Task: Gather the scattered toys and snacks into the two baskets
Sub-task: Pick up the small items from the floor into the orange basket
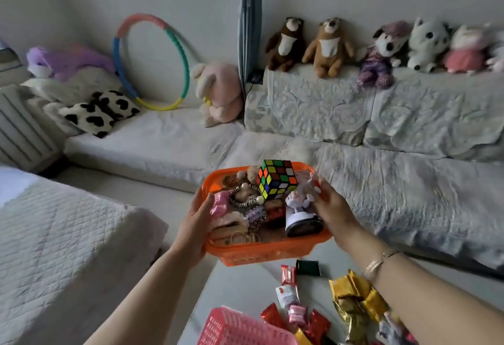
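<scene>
Along the far wall, the sofa [381, 170] is carrying a row of plush toys [330, 47] on its back, with a hula hoop [152, 60] leaning in the corner. Nearer you, the white bench [245, 287] is lying below your arms, and above its far edge you are holding up the orange basket [261, 252] with both hands. Your left hand [195, 221] is gripping the basket's left rim, thumb curling over the edge. Your right hand [331, 208] is grasping the right rim, fingers touching a white figurine [300, 208] inside. A puzzle cube [276, 178] is sitting on top of the piled toys. Down at the lower edge, the pink basket [240, 328] is standing on the bench, with wrapped snacks [351, 295] lying scattered just beside it to the right.
</scene>
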`<move>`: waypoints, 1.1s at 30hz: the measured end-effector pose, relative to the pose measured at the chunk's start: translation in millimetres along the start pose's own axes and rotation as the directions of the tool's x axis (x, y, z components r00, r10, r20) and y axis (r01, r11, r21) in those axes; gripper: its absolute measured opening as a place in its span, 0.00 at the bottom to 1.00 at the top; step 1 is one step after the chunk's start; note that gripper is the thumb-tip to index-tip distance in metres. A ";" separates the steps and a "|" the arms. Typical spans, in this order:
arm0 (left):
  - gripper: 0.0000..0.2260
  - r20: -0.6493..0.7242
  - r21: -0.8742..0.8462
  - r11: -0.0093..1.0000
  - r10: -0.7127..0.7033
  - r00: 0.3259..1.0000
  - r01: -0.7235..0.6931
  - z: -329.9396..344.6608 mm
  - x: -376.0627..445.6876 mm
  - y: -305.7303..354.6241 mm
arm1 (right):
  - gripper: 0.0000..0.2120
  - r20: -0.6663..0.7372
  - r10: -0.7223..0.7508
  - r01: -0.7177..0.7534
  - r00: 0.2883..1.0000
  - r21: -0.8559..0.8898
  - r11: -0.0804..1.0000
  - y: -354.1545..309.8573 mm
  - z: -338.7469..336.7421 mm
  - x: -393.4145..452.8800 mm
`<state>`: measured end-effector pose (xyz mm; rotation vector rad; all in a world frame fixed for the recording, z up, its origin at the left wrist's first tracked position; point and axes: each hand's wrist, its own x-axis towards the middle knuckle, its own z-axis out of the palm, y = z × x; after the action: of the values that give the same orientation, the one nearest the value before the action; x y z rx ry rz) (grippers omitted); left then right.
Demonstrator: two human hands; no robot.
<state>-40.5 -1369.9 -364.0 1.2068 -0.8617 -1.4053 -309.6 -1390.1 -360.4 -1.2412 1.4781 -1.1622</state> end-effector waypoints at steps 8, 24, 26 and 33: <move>0.13 0.103 0.118 0.990 -0.092 0.990 0.080 -22.6 157.9 -43.5 | 0.32 -0.171 0.097 -0.104 0.981 -0.036 0.994 66.6 56.4 67.9; 0.10 0.152 0.281 0.953 -0.162 0.975 0.114 -71.3 294.8 -227.1 | 0.26 -0.297 0.219 -0.225 0.929 0.014 0.974 272.1 130.2 131.6; 0.12 0.138 0.267 0.954 -0.181 0.974 0.139 -73.7 299.1 -241.0 | 0.22 -0.302 0.220 -0.228 0.928 0.008 0.974 285.8 132.6 137.4; 0.28 0.102 0.239 0.948 -0.240 0.966 0.210 -84.8 316.3 -270.0 | 0.17 -0.299 0.209 -0.214 0.931 0.015 0.977 315.0 137.5 148.7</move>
<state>-9.3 -1616.5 -708.0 1.4352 -1.0209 -1.6168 -255.5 -1531.9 -702.7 -0.9162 1.8011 -1.2302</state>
